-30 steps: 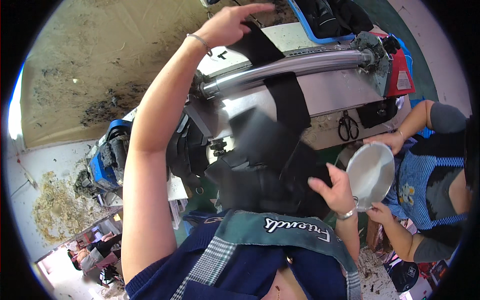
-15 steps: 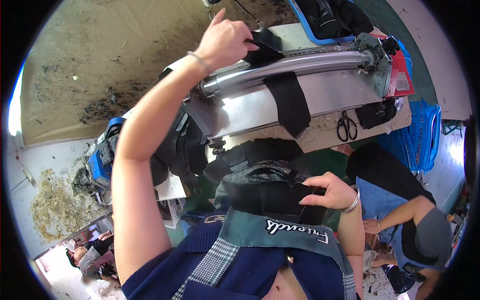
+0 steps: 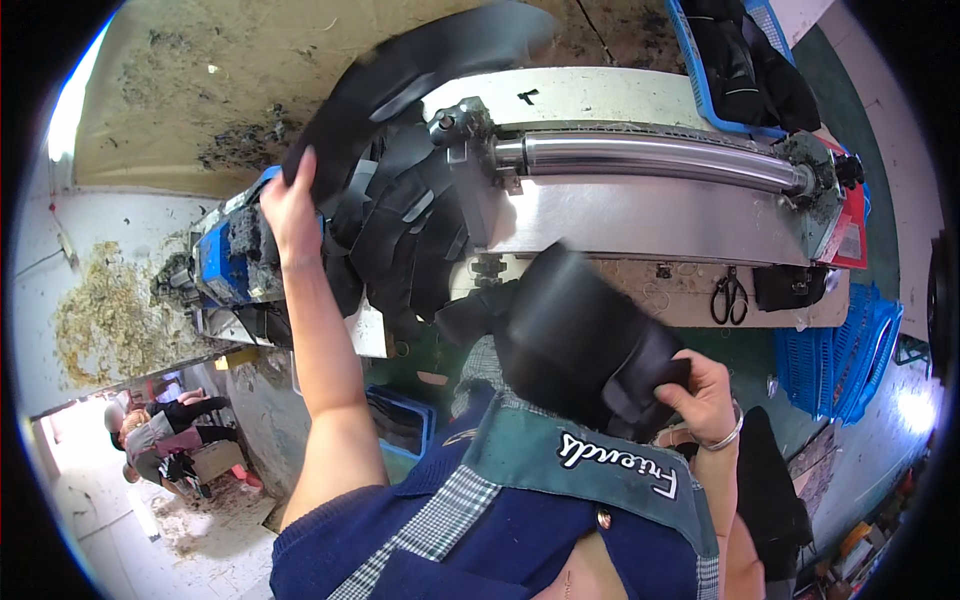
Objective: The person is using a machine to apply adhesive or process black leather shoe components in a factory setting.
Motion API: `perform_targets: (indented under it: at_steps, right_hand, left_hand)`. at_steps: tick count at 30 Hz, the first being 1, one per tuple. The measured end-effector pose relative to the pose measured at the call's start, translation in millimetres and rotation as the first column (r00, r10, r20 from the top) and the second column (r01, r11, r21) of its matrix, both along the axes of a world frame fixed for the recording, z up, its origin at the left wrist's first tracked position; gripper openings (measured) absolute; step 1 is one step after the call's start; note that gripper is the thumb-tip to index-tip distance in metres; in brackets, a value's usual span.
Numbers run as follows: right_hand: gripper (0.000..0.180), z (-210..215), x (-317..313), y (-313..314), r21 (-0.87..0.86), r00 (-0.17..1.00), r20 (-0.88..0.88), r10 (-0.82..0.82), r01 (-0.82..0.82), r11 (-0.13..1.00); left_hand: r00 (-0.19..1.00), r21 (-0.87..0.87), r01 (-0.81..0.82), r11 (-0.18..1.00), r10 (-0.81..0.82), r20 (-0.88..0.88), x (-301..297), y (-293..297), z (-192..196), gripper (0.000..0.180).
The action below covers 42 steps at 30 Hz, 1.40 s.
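Left of the roller machine [image 3: 660, 160], the L hand [image 3: 292, 212] is raised on an outstretched arm, closed on the near end of a curved black strip [image 3: 410, 75]; the strip, partly blurred, arcs up & to the R, across a stained brown sheet [image 3: 235, 75]. Close to the body, the R hand [image 3: 702, 395], bangle at wrist, grips layered black panels [image 3: 570, 325], thumb uppermost, in front of a green apron bib [image 3: 570, 455]. Machine stands on a pale surface [image 3: 640, 285]; black-handled scissors [image 3: 730, 284] lie nr its front edge. More dark cut pieces [image 3: 405, 225] overlap btwn machine & blue-sided unit [image 3: 213, 262]. Bkgd., lower L: people [image 3: 175, 435], well apart. Containers: blue crate [image 3: 697, 85], upper R, w/ black items [image 3: 745, 65] inside; blue baskets [image 3: 838, 360], far R, nested, contents unclear; blue bin [image 3: 429, 425], below surface level, w/ dark flat contents.
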State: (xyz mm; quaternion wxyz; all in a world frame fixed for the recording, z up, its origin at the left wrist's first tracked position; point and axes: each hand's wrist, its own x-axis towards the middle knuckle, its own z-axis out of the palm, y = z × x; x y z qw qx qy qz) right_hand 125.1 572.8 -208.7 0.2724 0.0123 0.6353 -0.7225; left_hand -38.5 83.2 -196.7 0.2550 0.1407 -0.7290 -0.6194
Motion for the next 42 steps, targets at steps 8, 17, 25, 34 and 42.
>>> perform_targets:
  at_steps: [8, 17, 25, 34, 42]
  right_hand:
    - [0.022, -45.4, -32.4, 14.5, 0.113, 0.974, -0.058, -0.221, 0.226, 0.968]
    - [0.031, -10.9, -62.6, 20.5, 0.613, 0.981, -0.114, -0.156, 0.193, 0.766]
    - [0.025, -0.8, -47.2, 21.5, 0.325, 0.966, -0.155, -0.208, 0.249, 0.912]
    - [0.025, 7.3, -57.7, 30.3, 0.227, 0.997, -0.053, -0.048, 0.058, 0.972]
    - [0.031, -39.0, -90.4, 22.7, 0.736, 0.999, -0.013, -0.03, 0.03, 0.676]
  left_hand:
    - [0.909, -0.917, -0.174, 0.358, 0.417, -0.01, 52.7, 12.8, -53.1, 0.068]
    - [0.674, -0.693, 0.713, 0.11, -0.38, 0.634, -159.9, 261.4, -71.4, 0.054]
    - [0.516, -0.725, 0.624, 0.293, -0.851, 0.101, -193.8, 250.0, -21.8, 0.044]
    - [0.28, -0.364, 0.926, -0.096, -0.47, 0.837, -175.6, 249.9, -59.1, 0.038]
    - [0.464, -0.535, 0.831, -0.15, -0.342, 0.817, -175.7, 279.7, -50.4, 0.059]
